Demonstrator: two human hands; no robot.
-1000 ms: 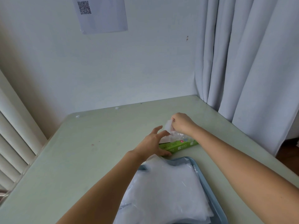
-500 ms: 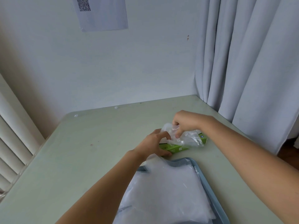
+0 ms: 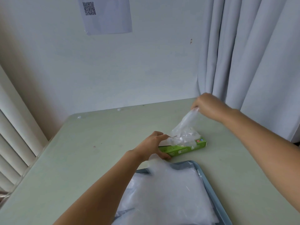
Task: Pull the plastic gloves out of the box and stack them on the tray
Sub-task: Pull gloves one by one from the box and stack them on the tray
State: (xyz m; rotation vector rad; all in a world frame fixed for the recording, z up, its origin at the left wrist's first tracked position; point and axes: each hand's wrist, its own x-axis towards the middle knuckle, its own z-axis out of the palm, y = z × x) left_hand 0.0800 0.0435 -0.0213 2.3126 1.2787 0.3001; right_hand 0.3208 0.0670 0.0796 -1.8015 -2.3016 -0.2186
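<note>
— On the green table [image 3: 81, 159], what takes most room?
— The blue tray [image 3: 211, 194] at the near edge, with a stack of clear gloves [image 3: 165, 192] lying in it.
— And the box [image 3: 183, 150]?
— Just beyond the tray, lying flat. The left hand [image 3: 151, 145] grips its left end, thumb on the near side.
— The right hand [image 3: 209, 106]?
— Raised above the box, fingertips pinching one glove [image 3: 185, 125] whose lower end sits in the opening.
</note>
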